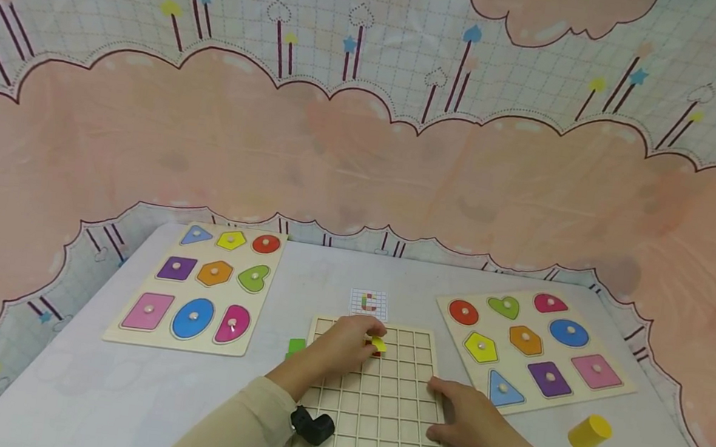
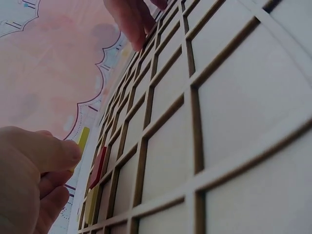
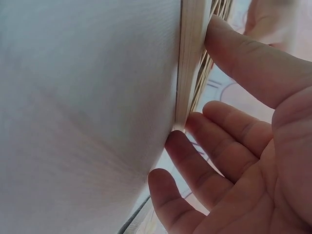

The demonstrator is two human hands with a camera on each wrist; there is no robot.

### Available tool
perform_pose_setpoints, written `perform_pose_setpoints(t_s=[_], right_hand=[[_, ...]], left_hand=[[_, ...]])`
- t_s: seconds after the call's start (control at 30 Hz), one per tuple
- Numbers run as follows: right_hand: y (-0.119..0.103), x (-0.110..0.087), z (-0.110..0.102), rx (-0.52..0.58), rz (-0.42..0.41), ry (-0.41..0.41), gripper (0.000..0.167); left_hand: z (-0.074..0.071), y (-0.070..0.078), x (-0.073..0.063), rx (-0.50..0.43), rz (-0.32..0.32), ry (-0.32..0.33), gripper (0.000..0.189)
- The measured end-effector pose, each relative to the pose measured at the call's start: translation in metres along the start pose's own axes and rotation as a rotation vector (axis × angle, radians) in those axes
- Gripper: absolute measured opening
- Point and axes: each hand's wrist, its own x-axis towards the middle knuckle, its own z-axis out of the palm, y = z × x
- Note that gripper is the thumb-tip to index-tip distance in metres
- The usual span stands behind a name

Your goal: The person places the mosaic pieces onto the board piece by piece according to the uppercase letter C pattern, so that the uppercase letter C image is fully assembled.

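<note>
Tile (image 1: 379, 345), yellow, is hovering over the far half of the board (image 1: 371, 404), the left hand (image 1: 341, 346) pinching one side, probably leaving the rest free; the right hand (image 1: 474, 420), loosely spread, is touching its right edge, presumably steadying it.

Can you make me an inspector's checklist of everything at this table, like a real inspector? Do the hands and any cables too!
Surface: white tabletop.
Job's things: wooden grid board, with a red piece and a yellowish piece side by side on it; yellow piece, held; pattern card beyond the board; green block at its left edge.
Clutter: left shape puzzle, right shape puzzle, yellow cylinder.
Left hand: pinches the yellow piece.
Right hand: touches the board's right edge.
Cables: nothing seen.
Surroundings: cloud-patterned backdrop.
</note>
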Motion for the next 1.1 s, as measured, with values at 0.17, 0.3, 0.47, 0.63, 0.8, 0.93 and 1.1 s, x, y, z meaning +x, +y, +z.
perform_pose_setpoints(t_s=[0.17,0.3,0.47,0.63,0.8,0.93,1.1], right_hand=[[0.000,0.000,-0.001,-0.003,0.004,-0.003,0.066],[0.000,0.000,-0.001,0.000,0.003,-0.003,0.066],[0.000,0.000,-0.001,0.002,0.006,-0.003,0.066],[0.000,0.000,0.000,0.003,0.011,-0.004,0.066],[0.000,0.000,0.000,0.001,0.013,-0.001,0.066],[0.000,0.000,0.000,0.006,0.011,0.003,0.066],[0.000,0.000,0.000,0.003,0.013,0.002,0.066]], left_hand=[[0.006,0.000,0.003,-0.041,-0.015,-0.005,0.026],[0.010,-0.001,0.005,-0.031,-0.001,-0.001,0.027],[0.014,-0.001,0.009,-0.014,0.011,0.003,0.026],[0.019,-0.002,0.010,-0.008,0.025,0.010,0.026],[0.023,-0.004,0.011,0.007,0.048,0.019,0.026],[0.024,-0.004,0.012,0.011,0.055,0.022,0.026],[0.024,-0.003,0.013,0.005,0.045,0.012,0.025]])
